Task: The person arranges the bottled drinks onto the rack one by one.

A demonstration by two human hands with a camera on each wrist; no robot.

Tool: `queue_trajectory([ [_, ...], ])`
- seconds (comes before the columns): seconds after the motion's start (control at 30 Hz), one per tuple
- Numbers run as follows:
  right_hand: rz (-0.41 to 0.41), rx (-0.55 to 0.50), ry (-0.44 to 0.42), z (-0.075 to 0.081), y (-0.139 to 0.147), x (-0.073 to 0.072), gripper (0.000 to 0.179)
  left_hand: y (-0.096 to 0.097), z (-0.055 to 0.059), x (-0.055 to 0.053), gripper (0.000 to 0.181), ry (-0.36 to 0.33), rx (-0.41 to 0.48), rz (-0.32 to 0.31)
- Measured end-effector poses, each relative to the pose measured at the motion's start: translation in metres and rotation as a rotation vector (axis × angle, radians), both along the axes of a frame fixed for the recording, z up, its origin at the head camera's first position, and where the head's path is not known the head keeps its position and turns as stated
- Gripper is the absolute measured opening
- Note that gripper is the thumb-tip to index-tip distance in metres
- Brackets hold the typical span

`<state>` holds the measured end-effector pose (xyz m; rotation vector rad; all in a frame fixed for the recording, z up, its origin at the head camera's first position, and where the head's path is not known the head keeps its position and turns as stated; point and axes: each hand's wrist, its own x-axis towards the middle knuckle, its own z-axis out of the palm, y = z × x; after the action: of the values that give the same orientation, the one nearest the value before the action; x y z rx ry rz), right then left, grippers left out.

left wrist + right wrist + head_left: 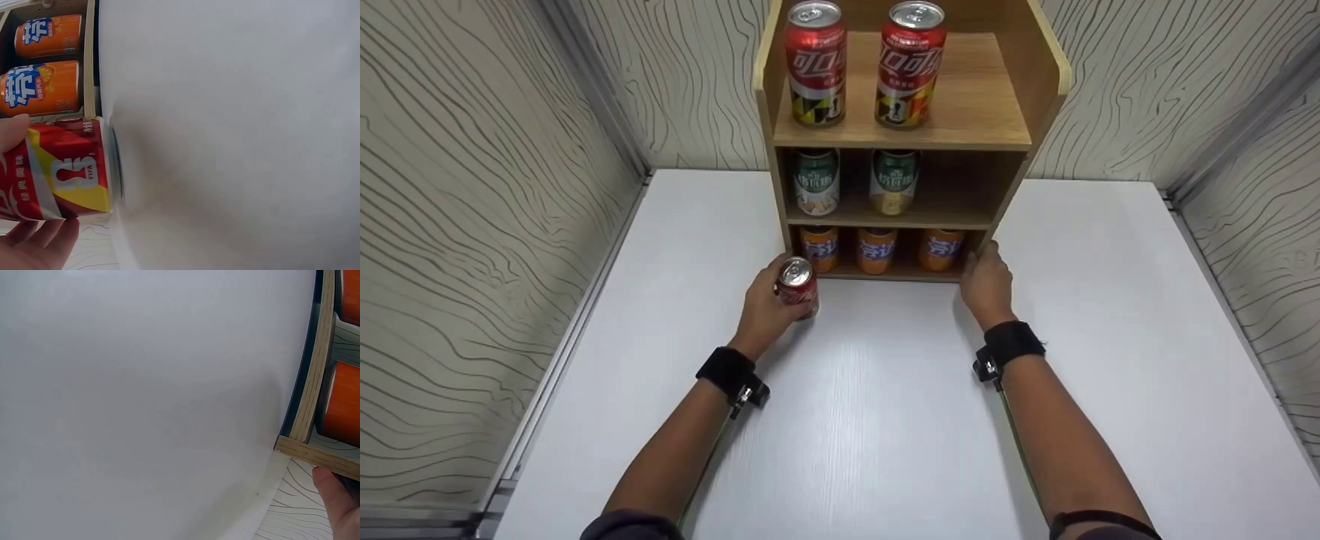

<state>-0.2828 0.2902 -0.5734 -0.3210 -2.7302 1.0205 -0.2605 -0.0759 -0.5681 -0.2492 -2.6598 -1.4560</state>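
Note:
My left hand grips a red cola can just in front of the lower left corner of the small wooden shelf. In the left wrist view the can has its base close above or on the white table; which of these I cannot tell. The thumb lies on one side of it, with several fingers on the other. At the shelf's lower right corner, my right hand touches the outside of the side panel with its thumb. Its other fingers are mostly hidden.
Two red cola cans stand on the top tier. Below are two green-topped cans, then three orange soda cans on the bottom tier. The shelf stands on a white table, with wood-patterned panels around it.

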Motion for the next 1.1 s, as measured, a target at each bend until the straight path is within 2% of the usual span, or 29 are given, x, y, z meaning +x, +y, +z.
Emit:
queue_trajectory([
  [0.33, 0.003, -0.001, 0.009, -0.002, 0.000, 0.000, 0.038, 0.000, -0.003, 0.003, 0.093, 0.041, 0.045, 0.037],
  [0.63, 0.005, -0.019, -0.002, -0.001, 0.001, 0.000, 0.039, -0.001, 0.005, 0.006, 0.091, 0.053, 0.057, 0.028],
  [0.93, 0.010, -0.017, 0.014, -0.002, 0.002, 0.001, 0.038, 0.002, 0.015, 0.012, 0.091, 0.032, 0.083, 0.058],
  [1.1, 0.007, -0.003, 0.041, -0.003, 0.001, 0.000, 0.035, 0.004, 0.019, 0.016, 0.090, 0.052, 0.103, 0.064],
])
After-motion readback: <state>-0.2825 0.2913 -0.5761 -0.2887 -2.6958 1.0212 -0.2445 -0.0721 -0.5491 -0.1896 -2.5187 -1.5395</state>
